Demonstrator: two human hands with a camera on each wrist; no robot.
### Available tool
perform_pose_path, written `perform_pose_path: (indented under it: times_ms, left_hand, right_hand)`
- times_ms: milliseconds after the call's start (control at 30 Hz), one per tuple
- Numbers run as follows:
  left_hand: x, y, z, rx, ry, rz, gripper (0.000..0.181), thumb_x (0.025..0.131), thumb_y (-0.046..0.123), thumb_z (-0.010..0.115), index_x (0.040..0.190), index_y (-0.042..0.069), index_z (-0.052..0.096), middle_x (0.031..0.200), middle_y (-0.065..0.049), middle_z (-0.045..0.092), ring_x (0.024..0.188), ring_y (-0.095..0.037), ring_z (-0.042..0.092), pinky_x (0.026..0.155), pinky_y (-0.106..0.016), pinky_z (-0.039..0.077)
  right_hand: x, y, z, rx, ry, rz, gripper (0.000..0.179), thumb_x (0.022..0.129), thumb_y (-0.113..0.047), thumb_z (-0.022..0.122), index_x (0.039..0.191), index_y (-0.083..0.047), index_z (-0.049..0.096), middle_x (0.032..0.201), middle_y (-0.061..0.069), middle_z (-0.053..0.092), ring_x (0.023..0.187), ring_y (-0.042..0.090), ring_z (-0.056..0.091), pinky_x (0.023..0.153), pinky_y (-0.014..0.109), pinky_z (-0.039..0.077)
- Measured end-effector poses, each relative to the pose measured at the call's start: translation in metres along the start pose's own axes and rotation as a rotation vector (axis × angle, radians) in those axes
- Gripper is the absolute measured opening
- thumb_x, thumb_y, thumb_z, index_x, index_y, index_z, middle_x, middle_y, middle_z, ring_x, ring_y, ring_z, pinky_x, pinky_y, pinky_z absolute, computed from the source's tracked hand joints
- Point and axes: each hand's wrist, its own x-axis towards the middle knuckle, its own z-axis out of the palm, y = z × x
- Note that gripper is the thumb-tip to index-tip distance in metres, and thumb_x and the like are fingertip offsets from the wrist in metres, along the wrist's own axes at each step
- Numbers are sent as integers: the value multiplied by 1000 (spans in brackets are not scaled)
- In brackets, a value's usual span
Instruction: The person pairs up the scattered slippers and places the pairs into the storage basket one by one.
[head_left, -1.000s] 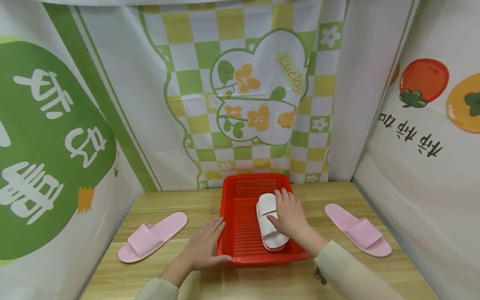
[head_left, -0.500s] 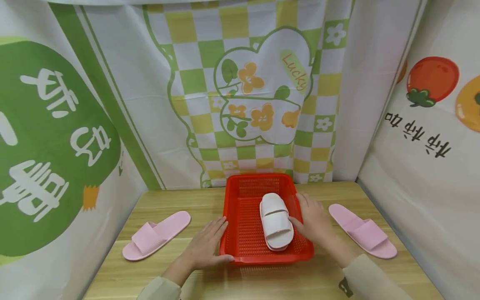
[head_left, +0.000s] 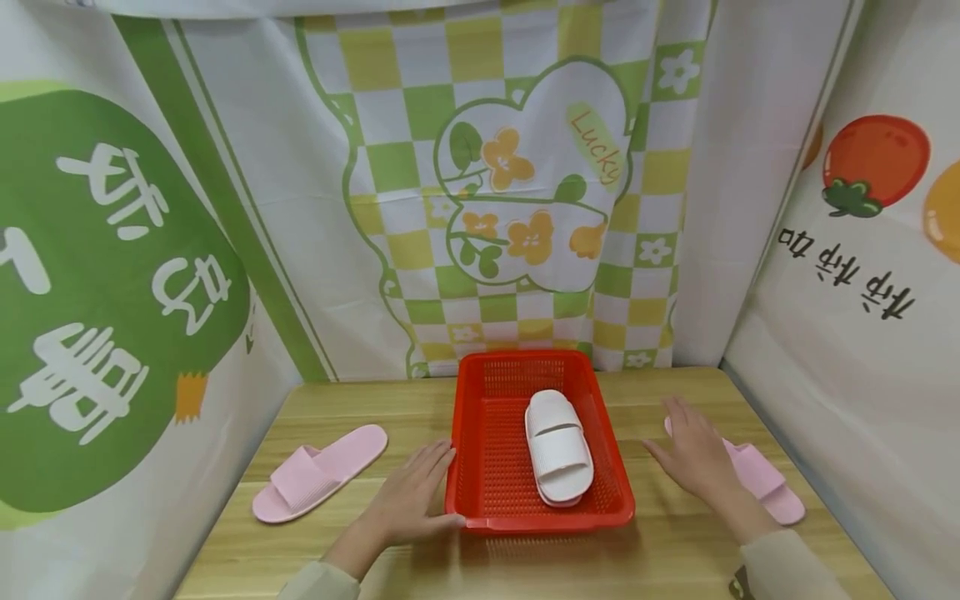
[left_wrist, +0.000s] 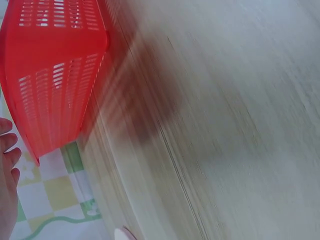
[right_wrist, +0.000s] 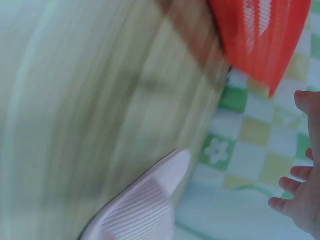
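Note:
A red plastic basket [head_left: 540, 523] stands on the table, its sides perforated. On its right half lie white slippers [head_left: 558, 450], one stacked on the other. My left hand [head_left: 405, 500] lies along the basket's left side, fingers extended, fingertips and thumb right at the rim. To the right of the basket, my right hand [head_left: 693, 454] is spread and holds nothing. It overlaps a pink slipper [head_left: 757, 471] in the head view and hides part of it. That slipper [right_wrist: 142, 210] also shows in the right wrist view, below the hand's fingers [right_wrist: 300, 172].
Another pink slipper [head_left: 318, 471] lies left of the basket on the wooden table [head_left: 420, 575]. A checkered cloth [head_left: 510, 192] hangs behind the basket, and printed white cloth walls [head_left: 847, 333] close in both sides.
My right hand has let go of the white slippers in the basket and moved right, out over the rim toward the right pink slipper. My left hand stays at the basket's left side.

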Motion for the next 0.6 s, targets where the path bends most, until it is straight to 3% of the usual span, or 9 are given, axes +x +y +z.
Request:
perform_pose_path:
  times_ms: [167,333,467,600]
  left_hand:
    - [-6,-6,-5,-20,-18,-51,99,84,73,49,142,-8,42,147,-22,40,135,-36,37,109,-46,31]
    - [-10,-17,-13,-24,21,-87,97,83,69,57,141,-8,43,144,-23,43,132,-39,40,107,-50,33]
    - [-14,-29,-17,2,39,-110,98,81,66,61,140,-9,42,142,-24,44,131,-40,41,107,-52,32]
    - [-19,-40,-22,31,13,-182,99,80,65,64,141,-9,40,143,-25,43,134,-38,38,110,-51,27]
  right_hand:
    - [-11,24,0,17,9,14,73,82,-29,75,130,15,42,129,38,46,116,54,45,95,65,36]
    - [-18,49,-3,26,38,21,71,80,-26,77,127,15,43,121,37,50,106,55,50,88,64,40]
    - [-23,67,-5,43,-1,67,74,82,-27,75,131,15,38,123,38,48,108,56,48,88,65,40]
    - [-27,81,-7,47,-19,93,75,82,-27,76,130,16,36,118,38,48,103,57,49,82,65,41]
